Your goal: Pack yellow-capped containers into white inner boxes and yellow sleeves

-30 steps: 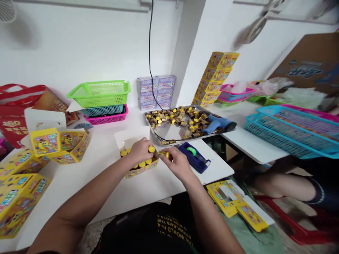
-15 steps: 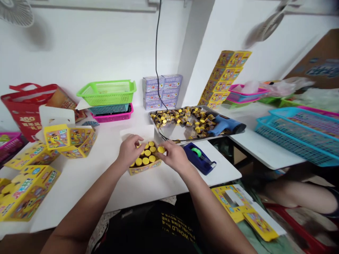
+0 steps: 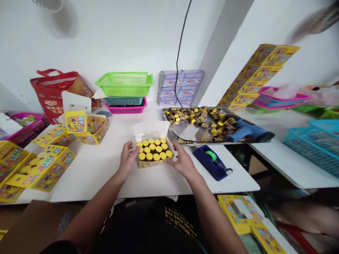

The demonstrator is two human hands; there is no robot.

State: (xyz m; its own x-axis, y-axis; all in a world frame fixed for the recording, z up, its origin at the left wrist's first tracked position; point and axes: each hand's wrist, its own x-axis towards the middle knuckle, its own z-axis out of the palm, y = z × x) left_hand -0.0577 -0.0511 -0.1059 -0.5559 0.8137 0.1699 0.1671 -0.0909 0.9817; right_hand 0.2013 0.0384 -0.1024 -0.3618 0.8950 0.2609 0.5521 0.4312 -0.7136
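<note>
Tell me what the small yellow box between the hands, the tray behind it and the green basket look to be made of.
Yellow box: likely printed cardboard, with thin folded walls and a plain white flap. Tray: metal, probably stainless steel, with a shiny, grey, reflective floor. Green basket: moulded plastic, with a uniform bright colour and lattice walls.

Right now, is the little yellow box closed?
No, the white flap of the yellow box stands open, showing yellow-capped bottles inside.
</note>
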